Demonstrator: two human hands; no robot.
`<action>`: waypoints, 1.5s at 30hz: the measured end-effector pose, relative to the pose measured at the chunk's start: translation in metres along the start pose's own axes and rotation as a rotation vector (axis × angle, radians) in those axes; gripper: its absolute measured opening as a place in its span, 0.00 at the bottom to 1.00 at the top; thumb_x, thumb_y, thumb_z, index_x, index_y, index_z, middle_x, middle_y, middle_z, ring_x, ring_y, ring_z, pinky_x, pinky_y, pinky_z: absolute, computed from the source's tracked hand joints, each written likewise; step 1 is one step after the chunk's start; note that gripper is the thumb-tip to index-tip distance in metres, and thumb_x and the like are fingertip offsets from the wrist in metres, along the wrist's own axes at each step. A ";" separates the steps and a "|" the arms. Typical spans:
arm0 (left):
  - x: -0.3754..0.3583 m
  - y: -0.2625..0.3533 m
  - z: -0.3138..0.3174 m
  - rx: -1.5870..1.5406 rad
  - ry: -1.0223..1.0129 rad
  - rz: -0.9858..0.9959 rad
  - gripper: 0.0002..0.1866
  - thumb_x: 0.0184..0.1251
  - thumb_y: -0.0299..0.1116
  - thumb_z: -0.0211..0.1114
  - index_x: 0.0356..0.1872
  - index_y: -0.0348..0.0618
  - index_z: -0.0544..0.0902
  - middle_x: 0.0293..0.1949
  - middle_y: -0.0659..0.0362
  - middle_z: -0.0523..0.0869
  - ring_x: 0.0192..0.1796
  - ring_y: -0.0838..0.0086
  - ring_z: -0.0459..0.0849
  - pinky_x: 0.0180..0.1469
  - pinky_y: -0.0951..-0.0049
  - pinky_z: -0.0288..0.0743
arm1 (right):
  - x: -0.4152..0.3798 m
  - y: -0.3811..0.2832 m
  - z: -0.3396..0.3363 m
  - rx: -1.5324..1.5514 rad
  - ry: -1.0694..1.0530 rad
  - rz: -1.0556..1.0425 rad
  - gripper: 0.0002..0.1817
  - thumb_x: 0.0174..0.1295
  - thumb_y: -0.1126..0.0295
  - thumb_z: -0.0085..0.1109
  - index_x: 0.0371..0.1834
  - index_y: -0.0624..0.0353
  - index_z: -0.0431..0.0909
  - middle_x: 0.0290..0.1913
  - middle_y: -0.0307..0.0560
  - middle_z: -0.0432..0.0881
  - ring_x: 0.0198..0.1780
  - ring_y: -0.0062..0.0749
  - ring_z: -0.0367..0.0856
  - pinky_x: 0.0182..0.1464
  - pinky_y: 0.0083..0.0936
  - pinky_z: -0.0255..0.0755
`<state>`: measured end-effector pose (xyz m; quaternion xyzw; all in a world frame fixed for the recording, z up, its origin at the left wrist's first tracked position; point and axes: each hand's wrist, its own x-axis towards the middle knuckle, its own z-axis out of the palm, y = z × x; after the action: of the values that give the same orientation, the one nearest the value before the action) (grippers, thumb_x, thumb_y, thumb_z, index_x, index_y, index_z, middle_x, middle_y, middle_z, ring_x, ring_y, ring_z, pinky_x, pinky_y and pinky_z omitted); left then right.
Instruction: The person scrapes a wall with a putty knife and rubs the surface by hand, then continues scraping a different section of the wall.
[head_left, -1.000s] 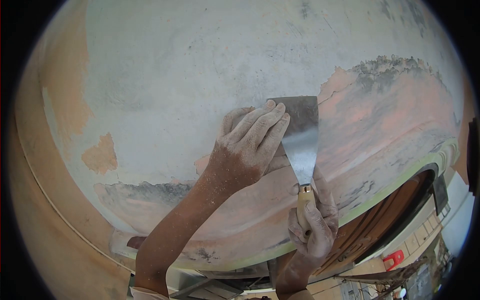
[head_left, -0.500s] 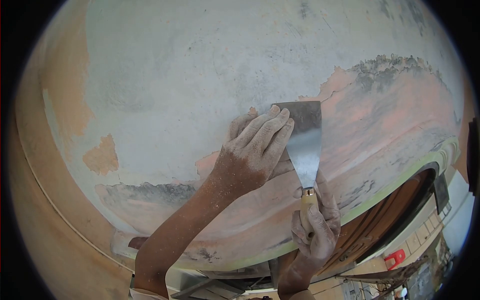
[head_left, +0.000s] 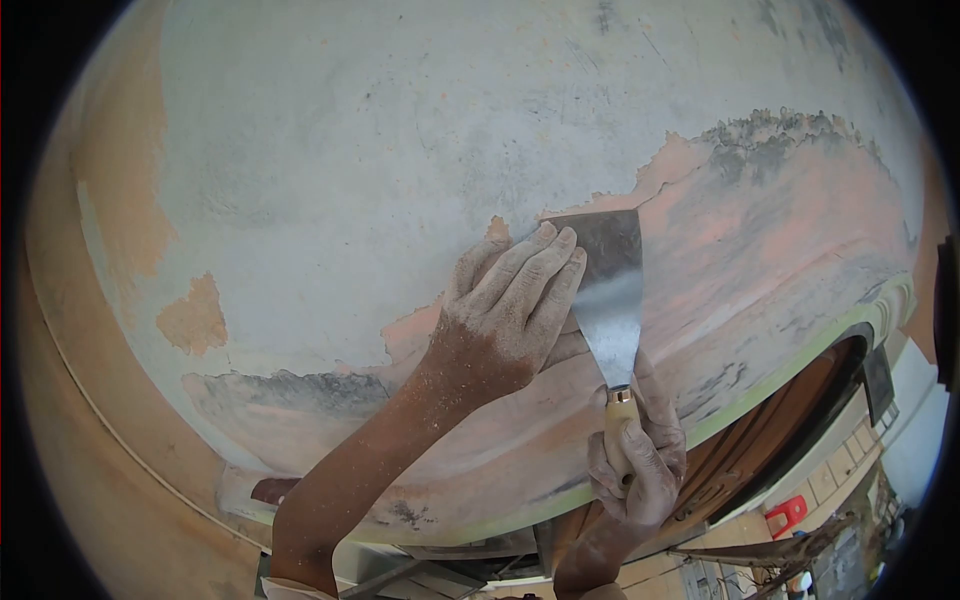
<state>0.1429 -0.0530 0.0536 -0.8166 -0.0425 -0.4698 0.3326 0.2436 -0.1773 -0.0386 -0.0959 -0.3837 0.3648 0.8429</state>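
A wide-bladed putty knife (head_left: 611, 300), with a pale wooden handle, lies upright against the peeling wall (head_left: 330, 130). My right hand (head_left: 645, 465), dusty white, is closed around its handle. My left hand (head_left: 510, 300) lies over the left side of the blade, fingers in front and the thumb passing behind it; white dust coats the fingers. The blade's top edge sits at the ragged border between the pale coating and a bare pink patch (head_left: 780, 215). Part of the blade's left edge is hidden by my fingers.
An orange-tan bare spot (head_left: 193, 315) and a grey, rough band (head_left: 300, 390) mark the wall on the left. Below the curved wall edge is a brown wooden door (head_left: 745, 450). A red plastic stool (head_left: 787, 515) stands at lower right.
The putty knife and both hands have shifted slightly downward. A thin pink strip now shows above the blade's top edge. The view has drifted slightly.
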 end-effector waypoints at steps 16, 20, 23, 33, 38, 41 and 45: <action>-0.002 0.010 0.005 -0.030 0.009 -0.034 0.18 0.58 0.35 0.60 0.48 0.36 0.80 0.50 0.51 0.81 0.58 0.63 0.78 0.60 0.52 0.67 | -0.004 -0.006 -0.005 -0.031 -0.016 -0.012 0.32 0.62 0.78 0.45 0.69 0.74 0.49 0.51 0.63 0.75 0.11 0.12 0.62 0.09 0.10 0.52; 0.004 -0.005 0.006 -0.007 0.010 -0.003 0.19 0.59 0.37 0.60 0.48 0.35 0.79 0.50 0.51 0.81 0.58 0.64 0.78 0.61 0.49 0.66 | 0.004 -0.001 0.005 -0.068 0.035 0.000 0.31 0.63 0.78 0.45 0.69 0.74 0.49 0.53 0.64 0.74 0.11 0.13 0.62 0.09 0.10 0.52; 0.005 0.008 0.002 -0.048 0.007 -0.059 0.19 0.58 0.36 0.60 0.48 0.35 0.79 0.50 0.51 0.80 0.57 0.64 0.78 0.59 0.50 0.67 | -0.002 -0.004 0.000 -0.078 0.033 -0.019 0.31 0.63 0.78 0.45 0.69 0.74 0.48 0.53 0.64 0.74 0.11 0.12 0.62 0.09 0.10 0.52; 0.002 0.002 0.002 0.030 0.020 0.015 0.18 0.57 0.29 0.59 0.48 0.33 0.79 0.50 0.50 0.80 0.56 0.62 0.79 0.56 0.58 0.69 | -0.002 -0.001 -0.002 -0.057 0.003 -0.028 0.30 0.63 0.79 0.46 0.68 0.76 0.50 0.48 0.61 0.77 0.11 0.11 0.63 0.10 0.10 0.52; 0.002 0.010 0.000 -0.004 0.000 -0.018 0.20 0.57 0.35 0.61 0.49 0.34 0.78 0.51 0.49 0.80 0.56 0.61 0.78 0.56 0.58 0.70 | -0.005 -0.009 -0.006 -0.068 -0.080 -0.015 0.31 0.64 0.77 0.45 0.69 0.76 0.47 0.48 0.59 0.77 0.11 0.11 0.62 0.09 0.09 0.53; -0.001 0.003 0.005 0.015 0.004 0.013 0.23 0.57 0.41 0.62 0.50 0.34 0.78 0.51 0.49 0.79 0.56 0.61 0.78 0.57 0.58 0.69 | -0.004 -0.005 -0.004 -0.108 -0.041 -0.023 0.31 0.64 0.77 0.45 0.69 0.76 0.47 0.48 0.58 0.77 0.11 0.11 0.62 0.08 0.09 0.52; -0.002 0.010 0.004 -0.006 0.006 -0.016 0.25 0.58 0.43 0.62 0.50 0.33 0.77 0.52 0.49 0.79 0.57 0.61 0.78 0.57 0.58 0.69 | -0.007 -0.008 -0.004 -0.075 -0.046 -0.026 0.31 0.64 0.77 0.44 0.69 0.76 0.48 0.49 0.59 0.76 0.11 0.11 0.62 0.08 0.09 0.51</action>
<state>0.1483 -0.0579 0.0454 -0.8159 -0.0465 -0.4748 0.3266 0.2474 -0.1874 -0.0424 -0.1142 -0.4174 0.3414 0.8343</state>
